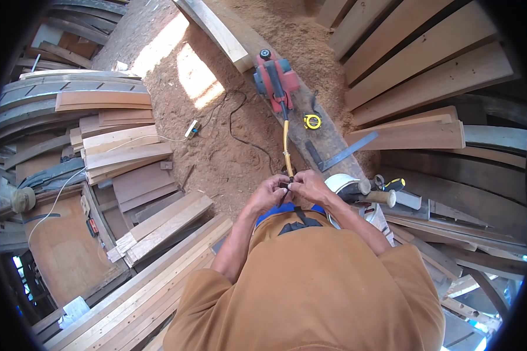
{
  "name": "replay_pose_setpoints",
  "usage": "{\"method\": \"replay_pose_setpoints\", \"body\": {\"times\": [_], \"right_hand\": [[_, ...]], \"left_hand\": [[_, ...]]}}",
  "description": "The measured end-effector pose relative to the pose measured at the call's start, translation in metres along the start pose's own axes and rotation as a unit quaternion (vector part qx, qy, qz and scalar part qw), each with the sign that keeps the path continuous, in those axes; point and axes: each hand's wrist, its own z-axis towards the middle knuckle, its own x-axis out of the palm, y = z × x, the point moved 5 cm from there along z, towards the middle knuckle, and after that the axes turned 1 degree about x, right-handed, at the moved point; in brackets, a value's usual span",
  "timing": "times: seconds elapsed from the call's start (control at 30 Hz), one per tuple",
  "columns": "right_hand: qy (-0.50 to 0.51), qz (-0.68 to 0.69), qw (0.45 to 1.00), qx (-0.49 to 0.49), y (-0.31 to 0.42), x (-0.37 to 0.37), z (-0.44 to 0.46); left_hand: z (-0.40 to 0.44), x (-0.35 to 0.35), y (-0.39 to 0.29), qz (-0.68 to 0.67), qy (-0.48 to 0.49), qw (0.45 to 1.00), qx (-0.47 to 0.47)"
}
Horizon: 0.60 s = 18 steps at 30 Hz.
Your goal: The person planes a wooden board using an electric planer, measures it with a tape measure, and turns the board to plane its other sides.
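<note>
Close to my waist, my left hand and my right hand meet with fingers pinched at the lower end of a power cord wrapped in yellow. Something small and dark shows between the fingertips, too small to name. The cord runs up to a red electric planer, which lies on a long wooden plank. Farther down the plank are a yellow tape measure and a metal try square. A thin black cable loops over the floor left of the planer.
A white bucket with tool handles stands right of my hands; a yellow-and-black handle is beyond it. Boards lean at the right. More timber is piled left. A power strip lies on the sawdust-covered floor.
</note>
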Motion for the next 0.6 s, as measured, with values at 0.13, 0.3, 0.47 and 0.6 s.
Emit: {"method": "replay_pose_setpoints", "body": {"times": [0.13,0.3,0.47,0.6], "right_hand": [[-0.027,0.005,1.0,-0.001,-0.01,0.004,0.007],[-0.009,0.134,0.991,-0.005,-0.021,0.011,0.008],[0.009,0.198,0.98,0.002,-0.027,0.009,0.006],[-0.008,0.181,0.983,0.009,-0.037,0.01,0.017]], "left_hand": [[0.001,0.004,-0.007,0.095,-0.034,0.994,0.035],[0.009,0.005,0.004,-0.114,-0.097,0.984,0.097],[0.023,0.001,0.023,-0.131,-0.003,0.991,0.034],[0.026,-0.003,0.021,-0.024,-0.063,0.995,0.076]]}}
